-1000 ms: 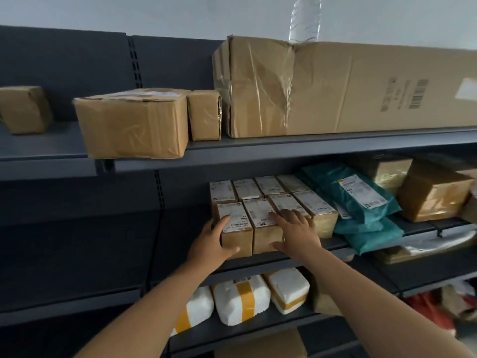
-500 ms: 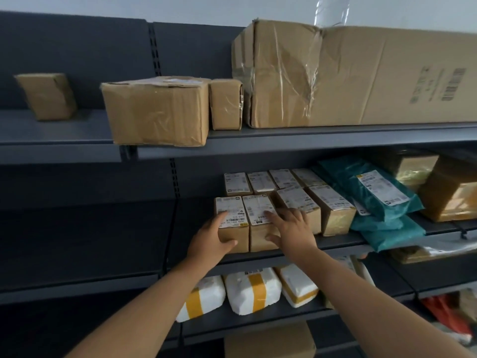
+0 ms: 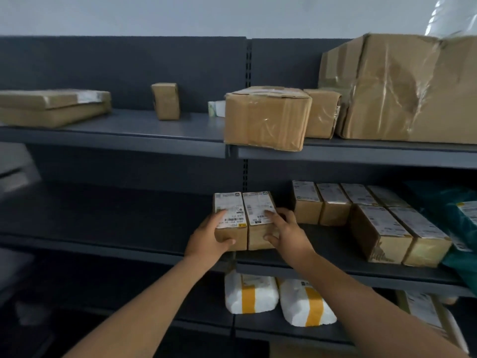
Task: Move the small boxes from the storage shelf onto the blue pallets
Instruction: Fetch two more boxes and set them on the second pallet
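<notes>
Two small brown boxes with white labels sit side by side between my hands, at the front edge of the middle shelf. My left hand grips the left small box from its left side and front. My right hand presses on the right small box from its right side. The pair stands apart from the group of several remaining small boxes farther right on the same shelf. No blue pallets are in view.
The top shelf carries a flat parcel, a little carton, a medium taped carton and a big carton. Teal bags lie at the far right. White parcels with yellow tape rest on the lower shelf.
Both hands have closed on the two front-left boxes and pulled them left and forward, away from the group. The view has swung left.
</notes>
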The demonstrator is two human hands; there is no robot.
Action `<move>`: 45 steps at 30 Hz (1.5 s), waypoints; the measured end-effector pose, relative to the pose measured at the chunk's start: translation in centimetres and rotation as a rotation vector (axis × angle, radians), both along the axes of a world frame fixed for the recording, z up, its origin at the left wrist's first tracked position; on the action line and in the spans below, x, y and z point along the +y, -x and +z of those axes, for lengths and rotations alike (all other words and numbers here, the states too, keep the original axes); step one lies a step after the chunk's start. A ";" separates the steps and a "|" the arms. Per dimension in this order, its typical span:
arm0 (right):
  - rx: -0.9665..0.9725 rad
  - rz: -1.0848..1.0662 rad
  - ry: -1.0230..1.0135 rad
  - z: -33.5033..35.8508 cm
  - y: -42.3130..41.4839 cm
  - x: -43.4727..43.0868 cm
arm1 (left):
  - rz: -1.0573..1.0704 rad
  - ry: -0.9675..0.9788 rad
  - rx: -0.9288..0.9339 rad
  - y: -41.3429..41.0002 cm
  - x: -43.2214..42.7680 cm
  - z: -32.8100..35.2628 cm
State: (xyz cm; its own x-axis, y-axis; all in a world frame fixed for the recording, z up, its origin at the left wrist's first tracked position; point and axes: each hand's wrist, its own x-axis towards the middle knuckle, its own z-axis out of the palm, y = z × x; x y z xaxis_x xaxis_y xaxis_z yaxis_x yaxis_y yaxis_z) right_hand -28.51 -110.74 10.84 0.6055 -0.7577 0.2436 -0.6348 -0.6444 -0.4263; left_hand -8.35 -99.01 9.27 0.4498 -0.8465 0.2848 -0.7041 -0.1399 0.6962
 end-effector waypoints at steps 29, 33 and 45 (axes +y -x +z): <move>-0.147 0.877 -0.076 2.9 -41.8 32.0 | 0.912 0.074 -0.026 -26.3 44.1 3.8; -0.126 0.942 -0.113 2.0 -46.0 36.3 | 1.009 0.064 -0.011 -28.4 49.6 2.9; -0.024 1.160 -0.184 -0.7 -57.0 42.5 | 1.222 -0.019 0.053 -34.0 57.2 -1.1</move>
